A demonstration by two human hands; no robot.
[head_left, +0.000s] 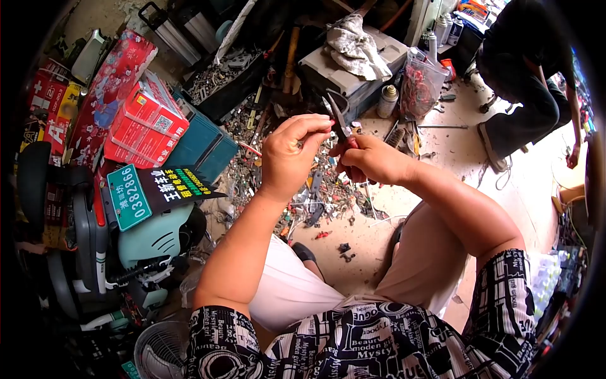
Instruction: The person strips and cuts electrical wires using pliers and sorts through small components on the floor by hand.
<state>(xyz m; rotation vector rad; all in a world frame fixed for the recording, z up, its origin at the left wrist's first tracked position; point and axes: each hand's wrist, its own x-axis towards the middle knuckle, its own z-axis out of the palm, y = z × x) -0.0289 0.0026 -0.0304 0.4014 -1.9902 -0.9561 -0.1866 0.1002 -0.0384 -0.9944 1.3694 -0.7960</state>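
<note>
My right hand (371,159) is wrapped round a pair of red-handled pliers (341,125) with long, dark, pointed jaws. The jaws stand apart and point up and away from me. Just left of them, my left hand (291,150) is closed in a pinch, thumb against fingers. A tiny reddish spot shows at its fingertips, too small to name, right beside the jaws. Both hands are raised above a floor strewn with small parts and scraps (315,189).
At the left are red boxes (148,120), a teal case (202,142) and a scooter with a green plate (129,197). Ahead stand a grey toolbox (391,54) with a cloth (356,47), a spray can (387,101) and a bag (421,82). Another person (530,76) is at the upper right.
</note>
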